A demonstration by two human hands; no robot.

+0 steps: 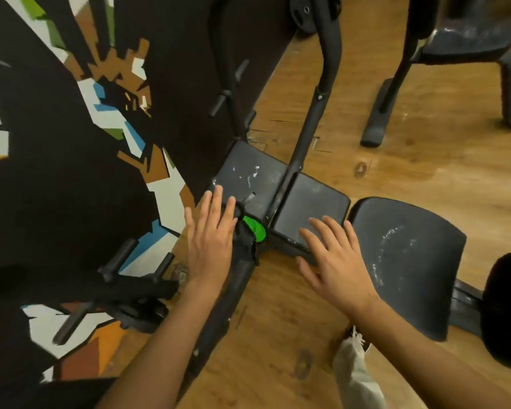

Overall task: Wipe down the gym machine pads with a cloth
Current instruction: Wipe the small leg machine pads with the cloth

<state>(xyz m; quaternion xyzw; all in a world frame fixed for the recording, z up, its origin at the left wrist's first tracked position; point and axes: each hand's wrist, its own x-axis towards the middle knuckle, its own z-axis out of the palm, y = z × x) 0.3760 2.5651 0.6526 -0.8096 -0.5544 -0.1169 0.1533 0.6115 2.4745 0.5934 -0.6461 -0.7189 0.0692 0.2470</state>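
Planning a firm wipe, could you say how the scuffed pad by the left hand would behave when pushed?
Probably stays put, since the pad sits on the black frame. Its torn, scuffed cover may rip further.

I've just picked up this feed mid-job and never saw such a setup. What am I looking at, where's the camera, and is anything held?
There is no robot here: one camera worn on a person's head looks down at their two bare hands. The left hand lies open over the near corner of a square black pad scuffed with white marks; the right hand is spread flat at the near edge of the smoother black pad beside it. A black metal bar runs between the two pads. To the right is a curved black seat pad, above a wooden floor. Neither hand holds anything. A bright green patch shows between the hands; cloth or torn padding, I cannot tell.
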